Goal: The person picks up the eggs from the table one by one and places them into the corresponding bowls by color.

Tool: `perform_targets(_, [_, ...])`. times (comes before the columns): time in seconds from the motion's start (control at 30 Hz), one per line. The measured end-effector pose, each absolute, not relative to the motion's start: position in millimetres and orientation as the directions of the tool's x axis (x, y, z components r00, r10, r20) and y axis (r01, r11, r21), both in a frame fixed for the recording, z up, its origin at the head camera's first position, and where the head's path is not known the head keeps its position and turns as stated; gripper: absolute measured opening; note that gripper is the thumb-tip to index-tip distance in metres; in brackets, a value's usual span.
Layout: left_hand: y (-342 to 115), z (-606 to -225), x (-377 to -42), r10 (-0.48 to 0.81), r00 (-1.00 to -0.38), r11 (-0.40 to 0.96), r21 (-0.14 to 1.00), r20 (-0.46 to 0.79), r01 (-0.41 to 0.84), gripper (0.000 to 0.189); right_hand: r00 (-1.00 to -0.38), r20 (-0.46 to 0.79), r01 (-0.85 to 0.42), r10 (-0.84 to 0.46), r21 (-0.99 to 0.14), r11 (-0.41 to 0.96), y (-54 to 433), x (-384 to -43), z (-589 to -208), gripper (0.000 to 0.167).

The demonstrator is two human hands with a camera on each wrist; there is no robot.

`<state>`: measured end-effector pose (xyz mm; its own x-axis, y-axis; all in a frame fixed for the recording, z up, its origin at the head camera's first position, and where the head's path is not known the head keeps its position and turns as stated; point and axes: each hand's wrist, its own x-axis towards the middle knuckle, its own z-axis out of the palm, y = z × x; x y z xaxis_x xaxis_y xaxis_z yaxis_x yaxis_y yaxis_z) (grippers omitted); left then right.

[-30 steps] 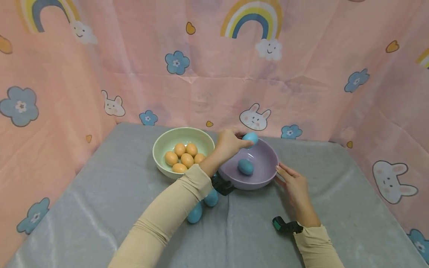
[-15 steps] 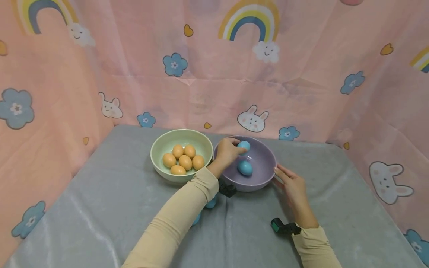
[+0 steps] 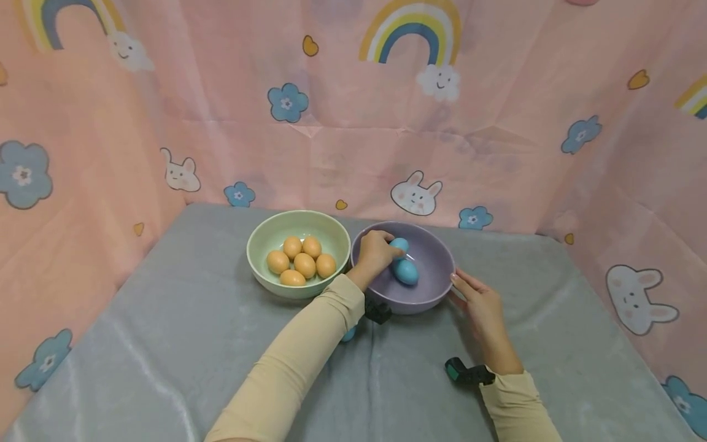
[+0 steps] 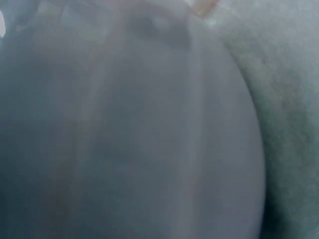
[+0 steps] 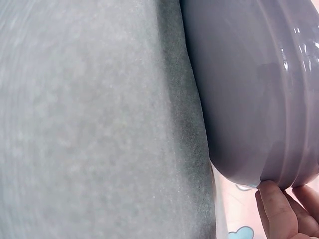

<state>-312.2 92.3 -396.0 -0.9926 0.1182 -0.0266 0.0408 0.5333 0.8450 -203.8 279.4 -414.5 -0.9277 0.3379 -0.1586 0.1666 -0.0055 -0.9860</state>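
My left hand point(image 3: 377, 253) reaches into the purple bowl point(image 3: 433, 252) and pinches a blue egg point(image 3: 400, 245) between thumb and fingers. Right below that egg, a second blue egg point(image 3: 406, 272) lies on the bowl's floor. At the bowl's right side, my right hand point(image 3: 486, 310) holds the rim; the right wrist view shows its fingertips point(image 5: 273, 191) against the glossy outer wall. The bowl's blurred wall point(image 4: 149, 124) fills most of the left wrist view, with the egg out of sight there.
A light green bowl point(image 3: 259, 267) with several yellow-orange eggs point(image 3: 304, 265) stands just left of the purple one. A blue egg point(image 3: 348, 334) on the grey cloth point(image 3: 138, 344) is partly hidden by my left forearm. Pink printed curtains point(image 3: 342, 147) stand around the back and sides.
My left hand has lowered its blue egg from above the bowl's far rim into the bowl, next to the other egg. The right hand stays at the rim.
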Motion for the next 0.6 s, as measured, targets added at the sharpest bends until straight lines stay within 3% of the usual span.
perform_targets(0.6, [92.0,-395.5,-309.5,0.188,-0.977,0.623,0.781,-0.098,0.041,0.04,-0.933,-0.155,0.158,0.326,-0.987,-0.018,279.6,-204.6,-414.9,0.053])
